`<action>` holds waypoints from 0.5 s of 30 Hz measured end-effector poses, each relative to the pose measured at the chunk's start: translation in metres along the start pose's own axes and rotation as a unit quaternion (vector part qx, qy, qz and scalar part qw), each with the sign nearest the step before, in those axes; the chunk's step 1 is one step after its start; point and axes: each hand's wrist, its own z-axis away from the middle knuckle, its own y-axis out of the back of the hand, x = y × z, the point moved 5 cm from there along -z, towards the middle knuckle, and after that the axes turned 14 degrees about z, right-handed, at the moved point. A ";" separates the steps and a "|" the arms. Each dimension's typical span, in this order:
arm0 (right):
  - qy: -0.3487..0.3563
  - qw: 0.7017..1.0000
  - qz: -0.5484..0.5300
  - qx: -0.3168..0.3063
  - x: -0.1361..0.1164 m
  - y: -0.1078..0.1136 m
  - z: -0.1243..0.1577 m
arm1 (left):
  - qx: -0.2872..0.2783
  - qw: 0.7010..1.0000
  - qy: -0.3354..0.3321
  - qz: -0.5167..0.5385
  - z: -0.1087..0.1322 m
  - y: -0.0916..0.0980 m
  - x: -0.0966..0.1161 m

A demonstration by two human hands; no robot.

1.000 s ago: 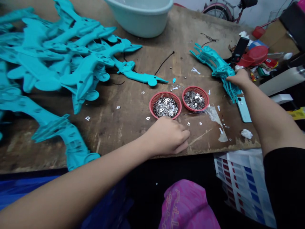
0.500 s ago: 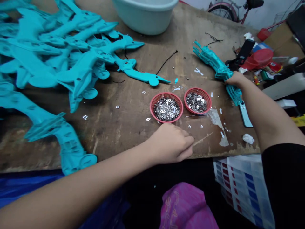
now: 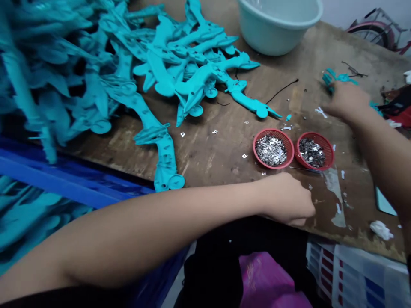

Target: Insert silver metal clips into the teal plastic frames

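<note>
At far right of tabletop (image 3: 208,158), R hand (image 3: 345,100) is lying over teal part (image 3: 337,78), blurred, so can't tell its grip. L hand (image 3: 285,199) is resting clenched by front edge, near two baskets (image 3: 254,149). Prob. fetching stage; lifting wants firm hold.

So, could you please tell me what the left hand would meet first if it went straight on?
Probably the pale smear on the table, then the crumpled white scrap; the left hand points right along the near edge, depth unclear.
</note>
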 end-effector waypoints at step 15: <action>0.231 0.972 0.018 0.029 -0.098 0.115 0.030 | 0.051 0.992 -0.112 -0.018 0.003 0.009 0.007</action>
